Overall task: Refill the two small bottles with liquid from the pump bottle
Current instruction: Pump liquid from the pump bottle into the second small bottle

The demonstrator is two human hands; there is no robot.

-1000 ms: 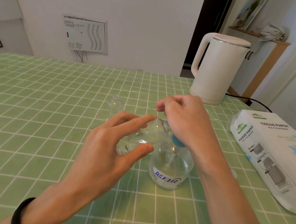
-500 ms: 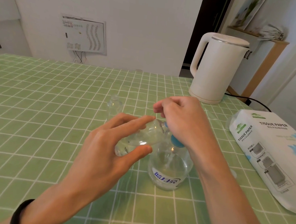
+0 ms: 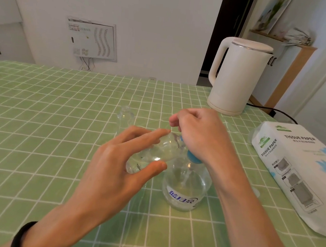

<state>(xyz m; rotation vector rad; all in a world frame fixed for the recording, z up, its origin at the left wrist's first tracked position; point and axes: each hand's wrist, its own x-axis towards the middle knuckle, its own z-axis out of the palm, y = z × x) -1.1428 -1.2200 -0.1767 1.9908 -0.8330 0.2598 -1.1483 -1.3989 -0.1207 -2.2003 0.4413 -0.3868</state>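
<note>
A clear pump bottle (image 3: 185, 190) with a blue collar and a blue printed label stands on the green checked tablecloth (image 3: 36, 130). My right hand (image 3: 197, 133) covers its pump head, fingers curled over it. My left hand (image 3: 118, 159) grips a small clear bottle (image 3: 161, 149) between thumb and fingers, tilted with its neck up against the pump spout under my right hand. A little liquid lies in that bottle. A second small clear bottle (image 3: 125, 117) stands upright on the cloth behind my left hand, untouched.
A white electric kettle (image 3: 237, 77) stands at the back right with its black cord (image 3: 276, 112) trailing right. A pack of tissue paper (image 3: 297, 175) lies along the right edge. A small clear cap (image 3: 256, 192) rests between pack and pump bottle.
Both hands and the bottles hold nearly the same pose; only a slight shift of the view.
</note>
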